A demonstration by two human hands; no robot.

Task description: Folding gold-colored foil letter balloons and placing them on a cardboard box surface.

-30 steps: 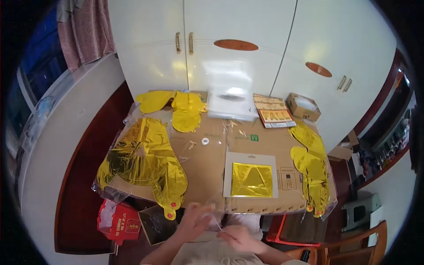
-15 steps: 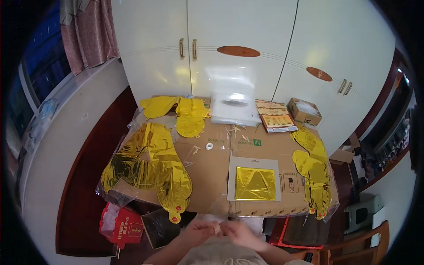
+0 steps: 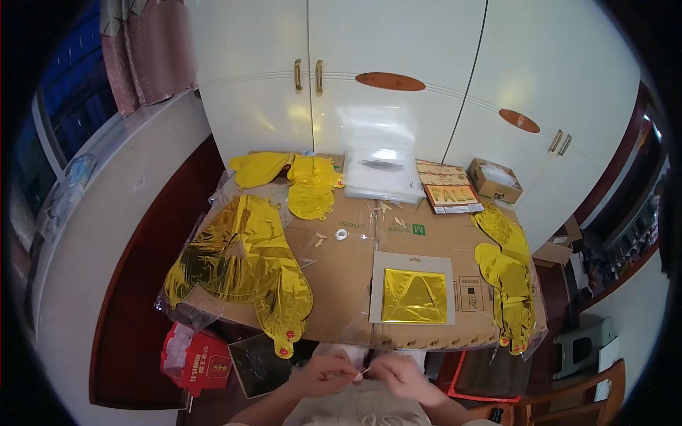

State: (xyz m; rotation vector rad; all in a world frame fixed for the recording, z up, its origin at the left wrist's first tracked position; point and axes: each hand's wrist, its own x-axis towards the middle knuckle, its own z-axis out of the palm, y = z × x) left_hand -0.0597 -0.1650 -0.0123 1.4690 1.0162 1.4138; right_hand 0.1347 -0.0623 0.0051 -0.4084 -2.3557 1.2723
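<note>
Low in front of my body, both hands are closed in a pinch just beyond the near edge of the table. My left hand grips a small pale strip at its fingertips. The fingers of my right hand are bent around the other end, partly hiding it. Past my hands, a folded gold foil balloon lies on a pale hang card. A large flat gold foil balloon is spread at the left, its tip over the table edge. Another gold foil balloon lies along the right side.
The table is covered with cardboard. A white tape roll and pale scraps lie mid-table. At the back are a gold balloon, clear plastic bags, printed packaging and a small box. A wooden chair stands right.
My hands have parted slightly, and the pale strip now shows between their fingertips. The whole view has shifted a little; the balloons and other table things lie as before.
</note>
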